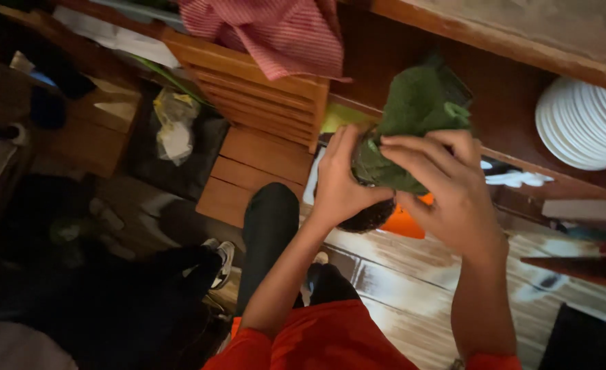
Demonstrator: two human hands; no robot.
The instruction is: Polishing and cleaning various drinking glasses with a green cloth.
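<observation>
A dark green cloth (419, 109) is bunched up in front of me, above the floor. My left hand (341, 181) grips its lower left part with the fingers wrapped round it. My right hand (447, 185) holds the cloth from the right, fingers laid across its front. Under the cloth a dark round object (368, 218) shows below my left palm; what it is I cannot tell. My sleeves are red-orange.
A wooden slatted chair (262, 103) with a red striped cloth (275, 31) over its back stands at the left. A stack of white plates (584, 123) sits on a wooden shelf at the right. An orange item (404, 223) lies on the floor. Another person's legs and shoes (221, 264) are close.
</observation>
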